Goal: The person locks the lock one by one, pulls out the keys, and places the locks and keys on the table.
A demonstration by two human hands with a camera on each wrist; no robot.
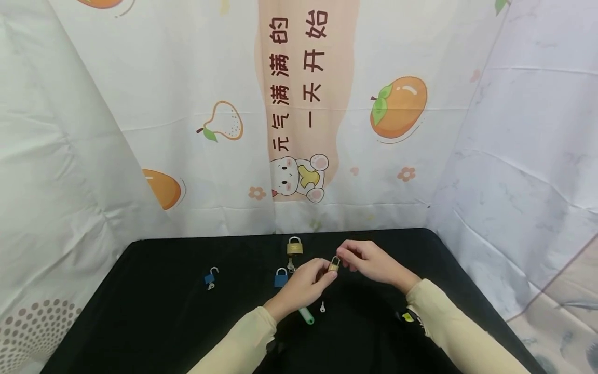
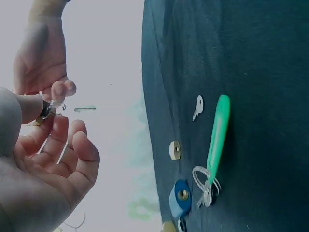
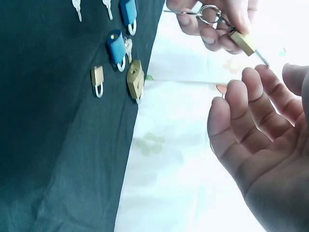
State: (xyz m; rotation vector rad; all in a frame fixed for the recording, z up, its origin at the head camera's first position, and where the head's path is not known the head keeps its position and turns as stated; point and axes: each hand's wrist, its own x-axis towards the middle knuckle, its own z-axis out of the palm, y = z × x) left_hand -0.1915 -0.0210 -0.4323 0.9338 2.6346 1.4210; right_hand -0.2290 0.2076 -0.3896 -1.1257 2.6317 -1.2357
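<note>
My left hand (image 1: 303, 283) holds up a small brass padlock (image 1: 334, 267) between thumb and fingers, its shackle pointing up toward the right. In the right wrist view a key ring (image 3: 208, 14) hangs from the padlock's keyed end, and in the left wrist view a thin key (image 2: 85, 109) sticks out beside the fingers. My right hand (image 1: 369, 259) is raised just right of the shackle. Its fingers are loosely bent, the index fingertip (image 3: 263, 71) right at the shackle's end, and the thumb (image 3: 293, 78) apart from it.
On the black-covered table (image 1: 154, 317) lie a larger brass padlock (image 1: 295, 249) with keys, a blue padlock (image 1: 281, 279), another blue padlock (image 1: 209, 278) with its shackle swung out, a small brass padlock (image 3: 97, 76), a green key tag (image 1: 307, 316) and a loose key (image 1: 323, 307).
</note>
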